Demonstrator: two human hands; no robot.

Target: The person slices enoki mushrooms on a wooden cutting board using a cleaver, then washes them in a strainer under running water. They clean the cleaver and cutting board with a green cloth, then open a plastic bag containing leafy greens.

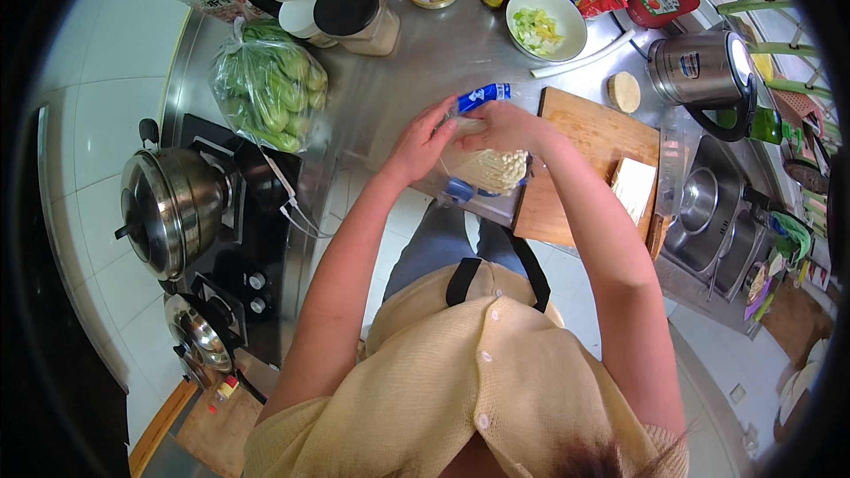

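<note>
A clear plastic packet of enoki mushrooms (495, 171) with blue printing is between my hands, over the counter's front edge. Its mushroom caps point towards my body, and a blue printed strip (483, 97) shows at the far end. My left hand (423, 138) grips the packet's left side. From the right, my right hand (508, 127) holds the film near the top, fingertips bent inward. Just to the right lies a wooden cutting board (564, 146) bearing a white, streaked block of food (632, 189). A wide-bladed knife (671, 166) rests along the board's right edge.
Bagged green vegetables (272, 89) stand left, near a gas hob with a lidded steel pot (169, 212). Behind the board are a bowl of chopped scallion (546, 25), a white stalk (584, 55), a pale round chunk (624, 93) and a kettle (697, 70). A sink (704, 226) is right.
</note>
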